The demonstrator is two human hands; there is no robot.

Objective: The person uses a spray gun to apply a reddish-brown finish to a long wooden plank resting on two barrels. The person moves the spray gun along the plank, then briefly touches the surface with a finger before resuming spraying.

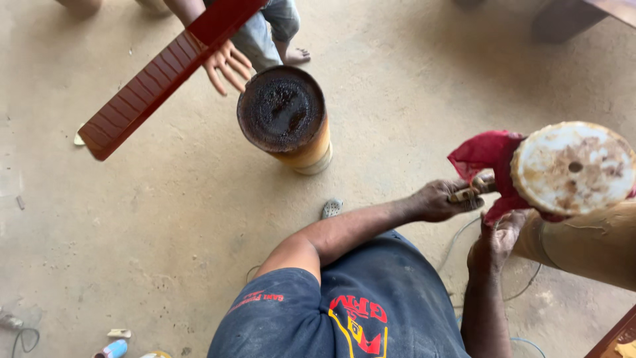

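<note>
Your left hand [442, 199] was curled tight around a small stick-like tool [472, 192], with the fingers wrapped over it. The tip of the tool went into a red cloth [487, 156]. Your right hand [495, 238] was just below it, with bent fingers pinching the bottom edge of the same cloth. I could not tell how hard that hand was squeezing.

The cloth sat bunched up against a big tan tube [583, 242] that lay tilted at the right side. The tube had a round white cap [573, 167] on its end, with rusty brown marks and a little hole in the middle. The cap touched the cloth and hid part of it.

A thin wire [457, 242] curled on the floor under your arms.

Farther out, in front of you, a round can [286, 119] stood up on the sandy floor [132, 219]. Its top was dark and sticky looking, and its side was yellow. It was well apart from your hands.

Past the can, another person's hand [227, 65] was spread open under a long dark red board [162, 73]. The board was tilted and hung above the floor. That person's bare foot [297, 55] stood near the can.

A small grey thing [332, 208] lay on the floor by your left arm. A little blue bottle [114, 349] lay near the bottom left corner.
</note>
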